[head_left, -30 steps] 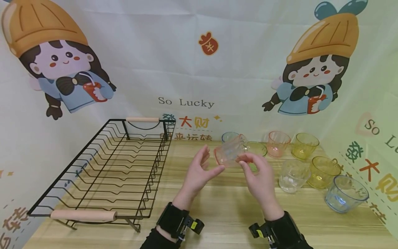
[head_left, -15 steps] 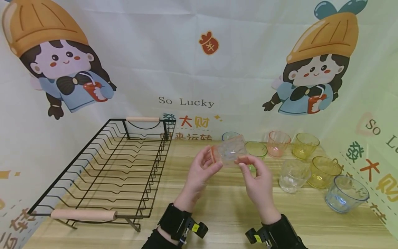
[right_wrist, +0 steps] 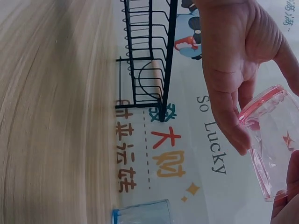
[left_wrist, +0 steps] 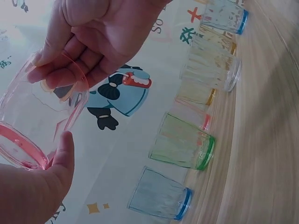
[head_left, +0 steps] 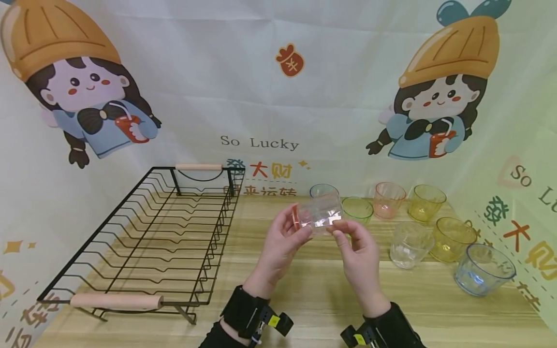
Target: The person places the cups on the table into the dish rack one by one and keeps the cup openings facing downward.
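Note:
A clear pink glass (head_left: 319, 212) is held in the air on its side, its thicker pink base to the left and its rim to the right. My left hand (head_left: 280, 244) grips the base end between thumb and fingers. At the rim end, my right hand (head_left: 360, 249) pinches the glass with thumb and fingertips. The left wrist view shows the glass (left_wrist: 44, 109) with the right hand (left_wrist: 100, 39) at its rim. In the right wrist view, the left hand (right_wrist: 233, 60) meets the pink base, and the glass (right_wrist: 273, 144) is partly cut off.
A black wire dish rack (head_left: 158, 280) with wooden handles stands at left. Several coloured glasses are grouped at right, among them a green glass (head_left: 358, 208), a clear glass (head_left: 409, 249) and a blue glass (head_left: 483, 275). A printed cloth (head_left: 261, 96) hangs behind the wooden table (head_left: 296, 314).
The glass has turned from a slant to nearly level, its base moving left into my left hand. The left fingers have closed round it. My right hand keeps its pinch.

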A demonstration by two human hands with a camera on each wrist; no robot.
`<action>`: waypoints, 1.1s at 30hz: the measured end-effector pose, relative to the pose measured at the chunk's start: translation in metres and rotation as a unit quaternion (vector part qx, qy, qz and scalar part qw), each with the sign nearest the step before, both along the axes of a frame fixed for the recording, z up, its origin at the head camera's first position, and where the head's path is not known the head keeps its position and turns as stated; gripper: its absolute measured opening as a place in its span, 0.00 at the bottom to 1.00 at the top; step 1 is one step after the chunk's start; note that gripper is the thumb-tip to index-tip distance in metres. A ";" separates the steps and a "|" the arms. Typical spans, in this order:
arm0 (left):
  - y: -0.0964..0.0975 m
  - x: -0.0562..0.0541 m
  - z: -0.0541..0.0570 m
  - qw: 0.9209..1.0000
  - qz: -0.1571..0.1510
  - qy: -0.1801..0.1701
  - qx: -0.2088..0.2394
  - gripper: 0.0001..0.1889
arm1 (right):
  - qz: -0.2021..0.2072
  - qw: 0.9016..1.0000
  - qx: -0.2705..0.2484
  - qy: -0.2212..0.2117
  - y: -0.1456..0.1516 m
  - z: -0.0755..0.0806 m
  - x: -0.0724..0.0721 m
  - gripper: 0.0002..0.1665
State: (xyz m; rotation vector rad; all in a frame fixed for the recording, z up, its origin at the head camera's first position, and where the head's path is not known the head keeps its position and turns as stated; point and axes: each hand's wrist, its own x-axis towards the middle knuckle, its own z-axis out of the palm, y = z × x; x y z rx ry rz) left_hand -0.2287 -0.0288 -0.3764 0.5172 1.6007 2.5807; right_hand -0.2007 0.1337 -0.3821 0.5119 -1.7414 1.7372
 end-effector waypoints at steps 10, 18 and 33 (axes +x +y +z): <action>-0.002 0.008 0.007 0.999 0.028 -0.026 -0.013 0.34 | 0.030 0.999 0.003 0.043 0.000 -0.002 0.003 0.08; -0.007 0.020 0.020 0.999 0.038 -0.033 -0.015 0.32 | 0.057 0.995 0.031 0.075 0.015 0.003 0.006 0.20; -0.021 0.034 0.050 0.995 0.070 -0.039 -0.055 0.31 | 0.084 0.994 0.041 0.056 0.029 0.001 0.007 0.32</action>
